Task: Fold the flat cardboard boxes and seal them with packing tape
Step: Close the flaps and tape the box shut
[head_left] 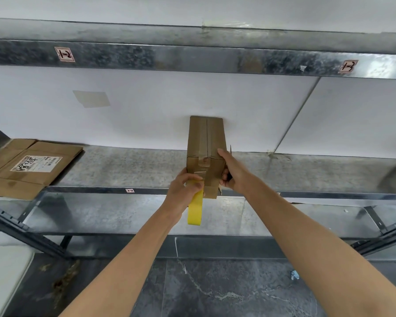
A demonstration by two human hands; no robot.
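the tall brown taped cardboard box [206, 154] stands at the grey metal shelf [124, 168] edge. the left hand [183, 193] grips the yellow tape roll [195, 208]; the right hand [232, 172] clasps the box's side, perhaps holding a dark tool.

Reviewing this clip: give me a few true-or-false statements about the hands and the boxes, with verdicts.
1. The left hand holds a yellow tape roll. True.
2. The right hand hangs idle. False: it grips the box by its right side.
3. Flat cardboard lies on the shelf at the left. True.
4. The held box is flat. False: it is folded up, with tape along its seam.
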